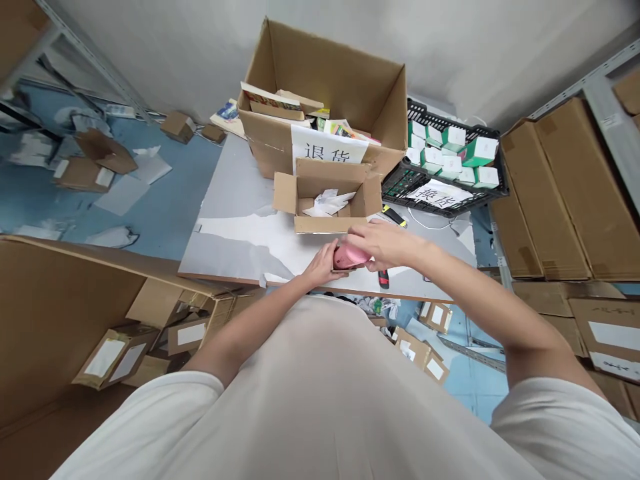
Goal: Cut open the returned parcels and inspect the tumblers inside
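Observation:
Near the front edge of the table, my left hand is wrapped round the left side of a small cardboard box, most of it hidden by my hands. A smooth pink rounded object sticks out of that box; its exact kind cannot be made out. My right hand grips the pink object from the right, fingers curled over its top. Just beyond my hands stands an open cardboard carton with crumpled white paper inside. A red and black cutter lies below my right hand.
Behind the carton stands a large open box of books and packets. To its right is a black crate of green and white boxes. A yellow and black cutter lies nearby. Tall cartons line the right; a big box stands left.

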`<state>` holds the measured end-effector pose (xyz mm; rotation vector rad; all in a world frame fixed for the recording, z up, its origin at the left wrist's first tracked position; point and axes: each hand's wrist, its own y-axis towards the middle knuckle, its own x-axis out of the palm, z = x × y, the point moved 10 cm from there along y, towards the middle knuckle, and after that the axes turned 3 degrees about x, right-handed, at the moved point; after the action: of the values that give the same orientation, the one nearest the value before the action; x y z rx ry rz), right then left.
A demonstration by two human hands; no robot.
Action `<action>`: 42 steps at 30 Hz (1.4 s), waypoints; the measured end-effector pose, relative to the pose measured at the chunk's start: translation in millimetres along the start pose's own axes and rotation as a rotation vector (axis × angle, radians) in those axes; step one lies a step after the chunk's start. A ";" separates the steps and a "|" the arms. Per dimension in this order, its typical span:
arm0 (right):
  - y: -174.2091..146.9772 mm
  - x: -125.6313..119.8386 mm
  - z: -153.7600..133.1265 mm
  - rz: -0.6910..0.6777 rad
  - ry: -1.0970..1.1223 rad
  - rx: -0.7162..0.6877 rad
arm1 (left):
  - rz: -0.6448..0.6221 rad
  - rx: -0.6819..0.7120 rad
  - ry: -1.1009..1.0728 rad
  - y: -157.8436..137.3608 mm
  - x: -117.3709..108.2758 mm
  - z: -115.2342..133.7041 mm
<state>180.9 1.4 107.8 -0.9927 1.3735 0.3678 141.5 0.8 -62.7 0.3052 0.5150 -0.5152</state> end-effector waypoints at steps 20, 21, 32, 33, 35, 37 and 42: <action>-35.3 95.0 17.3 0.905 1.628 0.478 | 0.211 0.075 -0.530 22.4 -89.0 102.4; -31.8 90.3 15.0 0.882 1.634 0.451 | 0.205 0.025 -0.619 24.1 -87.1 101.2; -39.7 -13.3 88.9 0.695 1.536 0.279 | -0.263 -0.261 -1.354 2.1 -39.9 112.9; -35.3 -14.6 89.2 0.703 1.570 0.264 | -0.276 -0.263 -1.362 1.7 -39.4 115.7; -31.0 -14.9 93.3 0.753 1.626 0.272 | -0.276 -0.254 -1.349 2.4 -40.8 118.5; -32.4 -15.6 100.6 0.818 1.649 0.305 | -0.188 -0.242 -1.291 4.9 -47.0 112.3; -48.1 -24.8 121.5 0.971 1.623 0.381 | 0.164 -0.204 -0.941 1.6 -69.1 78.7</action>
<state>288.7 74.3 135.0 -0.0173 3.2287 -0.1292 121.3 -2.5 40.1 -0.1072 -0.3702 -0.3875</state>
